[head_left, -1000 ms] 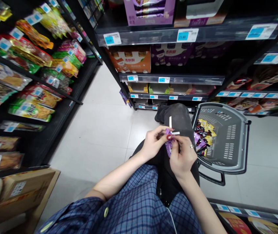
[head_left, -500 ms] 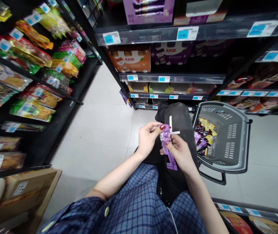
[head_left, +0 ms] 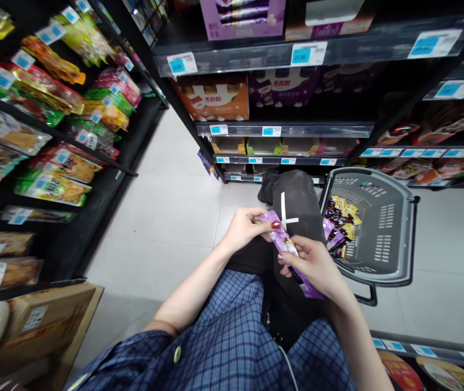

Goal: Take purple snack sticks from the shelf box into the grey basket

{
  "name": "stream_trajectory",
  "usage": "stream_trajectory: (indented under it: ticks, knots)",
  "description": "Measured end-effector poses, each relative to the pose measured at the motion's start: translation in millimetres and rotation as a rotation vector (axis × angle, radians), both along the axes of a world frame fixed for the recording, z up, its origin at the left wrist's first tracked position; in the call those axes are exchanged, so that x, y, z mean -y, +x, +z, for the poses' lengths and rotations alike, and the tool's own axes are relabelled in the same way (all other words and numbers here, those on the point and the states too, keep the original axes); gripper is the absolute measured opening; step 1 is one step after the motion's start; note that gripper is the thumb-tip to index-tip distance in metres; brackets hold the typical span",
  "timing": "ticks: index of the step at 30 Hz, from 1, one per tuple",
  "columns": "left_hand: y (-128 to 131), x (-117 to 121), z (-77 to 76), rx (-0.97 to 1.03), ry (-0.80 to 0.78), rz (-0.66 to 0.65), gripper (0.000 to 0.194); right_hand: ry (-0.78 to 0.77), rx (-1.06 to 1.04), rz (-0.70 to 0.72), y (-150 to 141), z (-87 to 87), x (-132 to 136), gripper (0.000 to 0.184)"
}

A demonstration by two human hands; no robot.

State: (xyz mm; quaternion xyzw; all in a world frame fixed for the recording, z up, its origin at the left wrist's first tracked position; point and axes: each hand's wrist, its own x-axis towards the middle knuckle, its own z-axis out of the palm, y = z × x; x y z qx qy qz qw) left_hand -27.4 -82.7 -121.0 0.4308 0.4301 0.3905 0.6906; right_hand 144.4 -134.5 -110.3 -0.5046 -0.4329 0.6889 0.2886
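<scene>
Long purple sachets [head_left: 282, 242] lie between my two hands, above my dark trouser leg; I cannot tell how many are stacked there. My left hand [head_left: 251, 225] pinches their upper end between thumb and fingers. Lower down, my right hand [head_left: 307, 262] grips them, and their bottom end sticks out under its palm. To the right, on the floor, stands a grey shopping basket [head_left: 395, 228]. Inside it is a pile of purple, yellow and black sachets [head_left: 340, 222].
Shelving with boxed drinks [head_left: 219, 98] and price tags rises in front of me. Racks of bagged snacks [head_left: 52, 184] line the left side. A cardboard box [head_left: 48, 317] sits at lower left, and a low shelf edge [head_left: 423, 350] runs at lower right. Pale floor tiles [head_left: 167, 217] lie between.
The sachets have turned from nearly upright to a slant, their lower end swinging right. My right hand has shifted slightly right and down, and my left hand slightly left and down.
</scene>
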Motion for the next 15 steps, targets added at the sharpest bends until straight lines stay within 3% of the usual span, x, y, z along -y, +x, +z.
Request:
stream_trajectory:
  ticks: [5,7,12,15]
  knots:
    - [-2.3,1.8,-1.5,-0.001,0.02,0.265,0.025,-0.024,0.046,0.128,27.3,-4.6,6.6,0.023]
    - [-4.1,0.4,-1.0,0.0,0.017,0.312,0.026,-0.015,0.066,0.126,38.8,-4.8,8.9,0.028]
    - [-7.1,-0.5,4.9,0.068,0.022,0.141,0.029,0.033,0.069,0.082,62.1,3.2,12.3,0.028]
    - [-8.6,2.5,9.5,0.108,-0.006,-0.004,0.028,0.051,-0.001,-0.136,70.5,4.6,14.3,0.029]
